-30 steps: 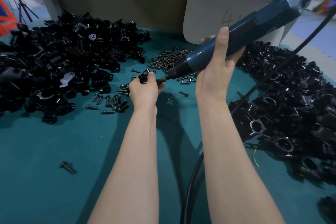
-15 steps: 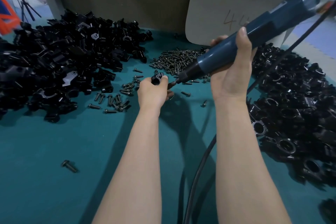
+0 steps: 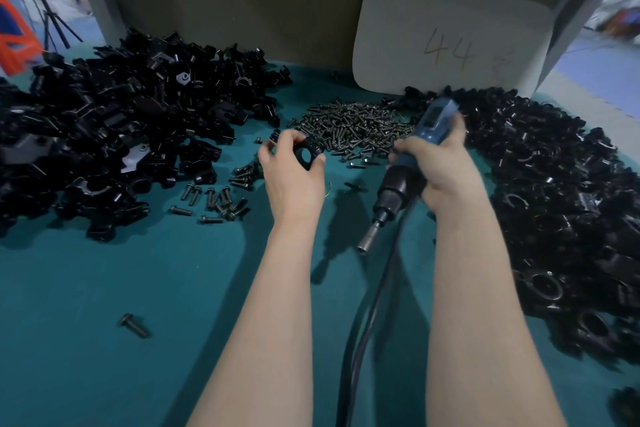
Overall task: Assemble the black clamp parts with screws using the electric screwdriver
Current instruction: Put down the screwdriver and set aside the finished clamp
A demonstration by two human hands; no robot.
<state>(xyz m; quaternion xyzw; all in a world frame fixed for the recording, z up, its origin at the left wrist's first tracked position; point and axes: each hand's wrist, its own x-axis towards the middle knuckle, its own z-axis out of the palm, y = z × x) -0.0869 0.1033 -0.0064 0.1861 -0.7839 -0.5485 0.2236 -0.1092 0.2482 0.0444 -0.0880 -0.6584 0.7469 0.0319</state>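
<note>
Screwdriver: half a second ago your electric screwdriver point(image 3: 401, 184) had its bit nosed right up to the part. Now you've swung it down and away, with the bit point(image 3: 367, 242) pointing back at you above the teal table point(image 3: 104, 288).
Clamp: the clamp point(image 3: 307, 156) is up off the table and well apart from the bit, with its round hole facing you.
Left hand: your left hand point(image 3: 294, 180) pinches the clamp, fingers curled over the top and thumb on the right side.
Right hand: your right hand point(image 3: 440, 166) is wrapped tight round the blue tool body.
What it means: looks like that screw's driven. I'd guess this one goes to the assembled pile point(image 3: 554, 201) on your right, then you grab fresh bits from the loose parts point(image 3: 121, 135) and the screw pile point(image 3: 353, 128).
</note>
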